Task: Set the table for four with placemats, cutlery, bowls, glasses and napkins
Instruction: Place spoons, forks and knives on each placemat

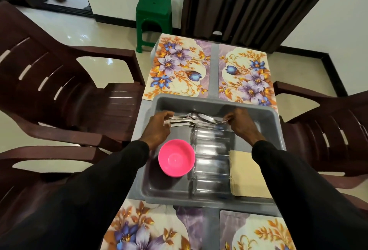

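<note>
Left hand (158,128): fingers curled round the handle ends of the cutlery bundle (189,119), at the far end of the grey tray (219,102). Pink bowl (176,158) lies nearer, with glasses (212,162) on their sides beside it. Right hand (242,125) pinches the bundle's other end. Napkins (246,174) far right. 4 placemats (179,70) laid. Best: lift the bundle level, clear of the glasses, then split into 4 sets.

Blurred cutlery (187,119) can't be counted (near placemats (143,229) cut off below).
</note>
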